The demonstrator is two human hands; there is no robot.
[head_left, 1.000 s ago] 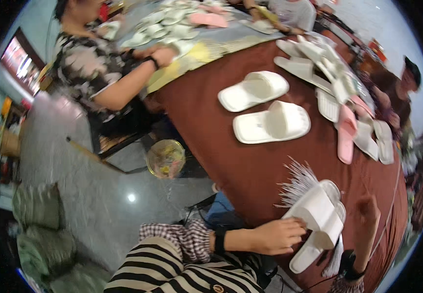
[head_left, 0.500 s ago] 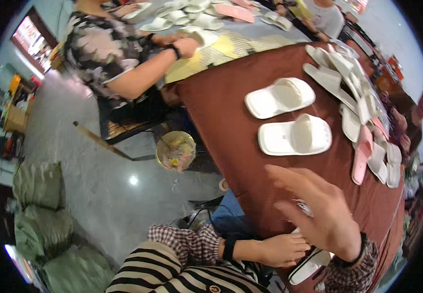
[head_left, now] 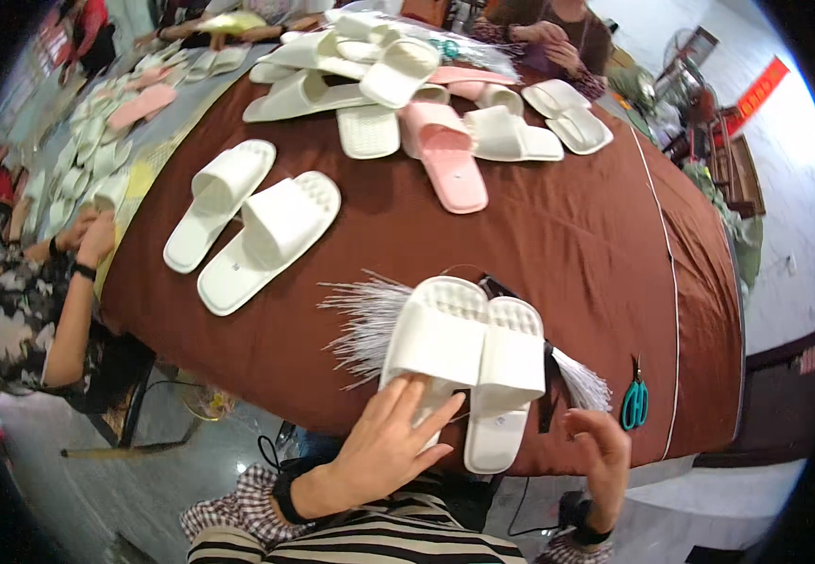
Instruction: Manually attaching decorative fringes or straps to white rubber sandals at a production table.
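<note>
A pair of white slippers (head_left: 436, 343) lies side by side near the table's front edge, on top of a bundle of thin white ties (head_left: 362, 324) with a black band. My left hand (head_left: 384, 446) rests on the left slipper, its fingers apart over the strap's lower edge. A small dark piece shows between the two slippers by my fingertips; I cannot make out what it is. Just right of the pair, my right hand (head_left: 600, 461) is raised near the ties' other end, fingers loosely bent and nothing visible in them. Teal-handled scissors (head_left: 634, 404) lie further right.
Another white slipper pair (head_left: 252, 226) lies to the left on the brown tablecloth (head_left: 558, 244). A heap of white slippers (head_left: 332, 66) with a pink slipper (head_left: 447, 155) stands at the back. A co-worker's arm (head_left: 74, 301) is at the left edge, and another person sits across the table.
My view has swung right toward the table. My right hand has moved from above the table to the right of the front slipper pair, and my left hand now touches the left slipper.
</note>
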